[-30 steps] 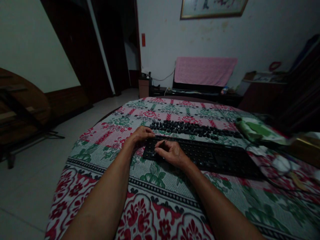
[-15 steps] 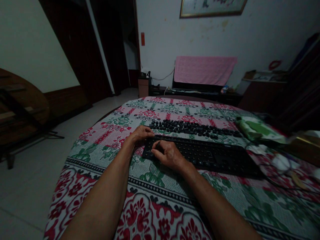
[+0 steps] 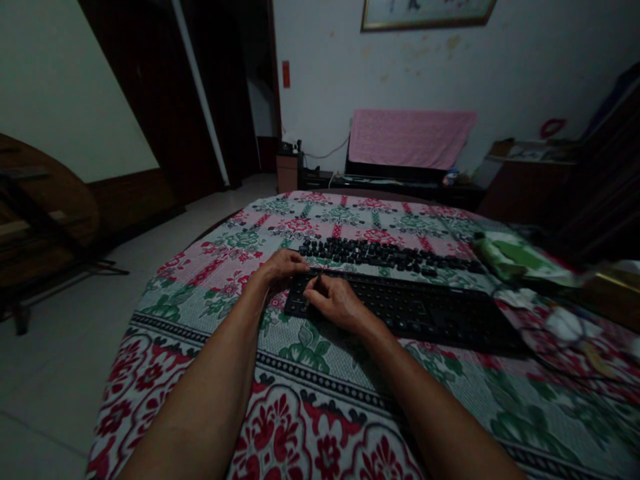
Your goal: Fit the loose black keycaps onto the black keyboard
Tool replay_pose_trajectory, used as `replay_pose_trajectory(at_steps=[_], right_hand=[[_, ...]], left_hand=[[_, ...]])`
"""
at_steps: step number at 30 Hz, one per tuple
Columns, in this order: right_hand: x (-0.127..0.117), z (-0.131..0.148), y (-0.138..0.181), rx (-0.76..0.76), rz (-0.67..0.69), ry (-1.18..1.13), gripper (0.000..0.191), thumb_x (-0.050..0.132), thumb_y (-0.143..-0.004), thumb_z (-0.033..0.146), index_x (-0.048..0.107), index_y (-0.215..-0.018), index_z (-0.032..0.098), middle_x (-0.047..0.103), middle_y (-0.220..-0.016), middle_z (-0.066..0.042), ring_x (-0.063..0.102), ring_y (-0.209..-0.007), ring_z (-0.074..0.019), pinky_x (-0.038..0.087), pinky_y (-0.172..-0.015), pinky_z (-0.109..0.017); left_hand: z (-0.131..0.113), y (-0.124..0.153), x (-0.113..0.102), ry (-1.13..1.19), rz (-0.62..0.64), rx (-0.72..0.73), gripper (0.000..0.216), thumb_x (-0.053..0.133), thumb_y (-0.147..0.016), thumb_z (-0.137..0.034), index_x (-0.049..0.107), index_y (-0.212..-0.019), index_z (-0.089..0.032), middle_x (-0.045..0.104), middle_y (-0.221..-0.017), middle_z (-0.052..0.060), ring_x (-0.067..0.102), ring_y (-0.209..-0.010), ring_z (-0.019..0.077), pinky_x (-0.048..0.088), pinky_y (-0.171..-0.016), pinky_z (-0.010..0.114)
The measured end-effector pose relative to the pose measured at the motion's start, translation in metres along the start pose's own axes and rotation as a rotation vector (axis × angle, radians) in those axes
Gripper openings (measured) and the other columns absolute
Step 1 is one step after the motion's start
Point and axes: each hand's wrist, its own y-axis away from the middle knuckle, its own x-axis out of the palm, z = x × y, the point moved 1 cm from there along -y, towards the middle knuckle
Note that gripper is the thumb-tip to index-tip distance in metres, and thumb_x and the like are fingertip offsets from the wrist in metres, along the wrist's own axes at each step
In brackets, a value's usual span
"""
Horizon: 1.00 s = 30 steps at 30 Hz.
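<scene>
A black keyboard point(image 3: 425, 310) lies across a round table covered by a red, green and white floral cloth point(image 3: 310, 373). Its key sockets look bare, and a row of loose black keycaps point(image 3: 390, 255) lies on the cloth just behind it. My left hand point(image 3: 283, 265) rests curled over the keyboard's far left corner, steadying it. My right hand point(image 3: 334, 301) sits over the left end of the keyboard, fingers pinched around a thin dark tool whose tip points down at the keys.
A crumpled green and white cloth point(image 3: 510, 257) lies at the table's right, with white cables point(image 3: 565, 327) nearby. Behind the table stands a low cabinet draped with a pink towel point(image 3: 410, 137). Tiled floor point(image 3: 65, 373) opens to the left.
My right hand has shifted slightly left and away along the keyboard's left end, still pinching the tool. My left hand has stayed on the corner.
</scene>
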Motion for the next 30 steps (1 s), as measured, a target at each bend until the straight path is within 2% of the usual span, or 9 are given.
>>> replay_pose_trajectory(at_steps=[8,15,18,22,28,30], right_hand=[[0.001,0.003,0.002,-0.026,0.041,0.031,0.012,0.05,-0.08,0.022,0.061,-0.077,0.017,0.06,-0.067,0.002,0.053,-0.061,-0.0114,0.037,-0.058,-0.021],[0.003,0.018,0.009,-0.135,0.065,0.228,0.007,0.054,-0.081,0.022,0.059,-0.081,0.017,0.061,-0.076,-0.003,0.054,-0.069,-0.0138,0.037,-0.064,-0.023],[0.005,0.016,0.011,-0.128,0.024,0.241,0.008,0.052,-0.083,0.022,0.058,-0.083,0.017,0.061,-0.078,-0.004,0.054,-0.07,-0.0141,0.038,-0.066,-0.024],[0.007,0.001,0.008,-0.01,-0.074,0.068,0.013,0.051,-0.083,0.026,0.06,-0.083,0.017,0.062,-0.073,-0.002,0.056,-0.067,-0.0137,0.04,-0.064,-0.023],[0.006,-0.013,0.0,0.148,-0.17,-0.25,0.019,0.051,-0.08,0.033,0.059,-0.077,0.016,0.064,-0.07,-0.001,0.058,-0.064,-0.0136,0.045,-0.06,-0.024],[0.004,-0.014,-0.001,0.199,-0.203,-0.343,0.021,0.051,-0.079,0.036,0.058,-0.077,0.016,0.064,-0.069,-0.002,0.058,-0.06,-0.013,0.046,-0.057,-0.023]], left_hand=[[-0.003,0.001,-0.001,0.008,0.008,0.002,0.019,0.07,-0.059,-0.025,0.062,-0.07,-0.012,0.055,-0.05,-0.004,0.046,-0.043,0.0065,0.034,-0.043,0.019],[0.006,-0.007,-0.003,0.004,-0.012,0.046,0.023,0.072,-0.055,-0.027,0.063,-0.069,-0.012,0.055,-0.052,-0.003,0.048,-0.045,0.0077,0.036,-0.046,0.02],[0.009,-0.008,-0.003,0.02,0.005,0.041,0.024,0.071,-0.055,-0.029,0.062,-0.07,-0.012,0.055,-0.052,-0.004,0.048,-0.045,0.0079,0.035,-0.046,0.021],[0.01,-0.007,-0.003,0.03,0.037,0.03,0.025,0.07,-0.056,-0.031,0.062,-0.072,-0.013,0.055,-0.053,-0.004,0.048,-0.046,0.0082,0.035,-0.046,0.021],[0.004,-0.008,-0.005,-0.083,-0.001,0.045,0.022,0.068,-0.056,-0.027,0.064,-0.071,-0.012,0.056,-0.054,-0.004,0.047,-0.048,0.0079,0.035,-0.049,0.021],[-0.002,-0.009,-0.009,-0.159,-0.055,0.081,0.02,0.068,-0.056,-0.026,0.066,-0.071,-0.013,0.057,-0.056,-0.004,0.048,-0.051,0.0083,0.036,-0.052,0.021]])
